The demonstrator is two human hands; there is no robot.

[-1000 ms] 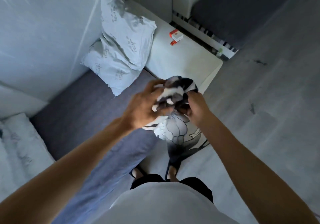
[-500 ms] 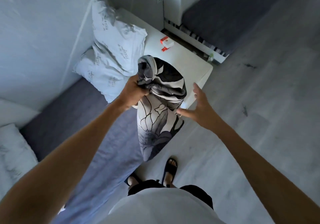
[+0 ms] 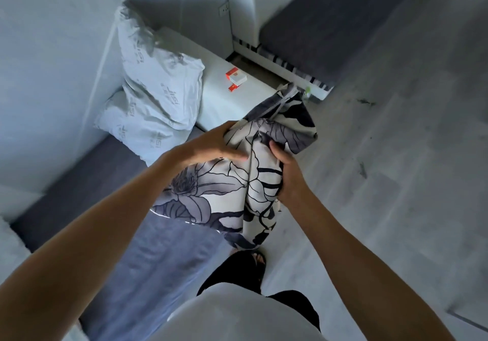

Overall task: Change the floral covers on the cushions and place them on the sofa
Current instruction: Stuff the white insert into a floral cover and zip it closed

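Note:
A black, grey and white floral cover (image 3: pixel 221 195) hangs in front of me above the sofa's edge. My left hand (image 3: pixel 211 145) grips its upper left part, fingers pressed into the cloth. My right hand (image 3: pixel 286 174) clutches a bunched fold on its right side. The cover's top end (image 3: pixel 287 108) sticks up past both hands. Two bare white cushions (image 3: pixel 158 103) with pale printed lettering lean stacked against the wall at the far end of the grey sofa seat (image 3: pixel 87 182).
A white side surface (image 3: pixel 227 103) beyond the cushions carries a small red and white box (image 3: pixel 236 78). A second grey sofa (image 3: pixel 330 29) stands at the back right. Pale floor (image 3: pixel 383 182) spreads to the right. My sandalled foot (image 3: pixel 253 264) is below the cover.
My right hand, open half a second ago, has closed on the cover. The bundled cover has spread out wider and lower between my hands.

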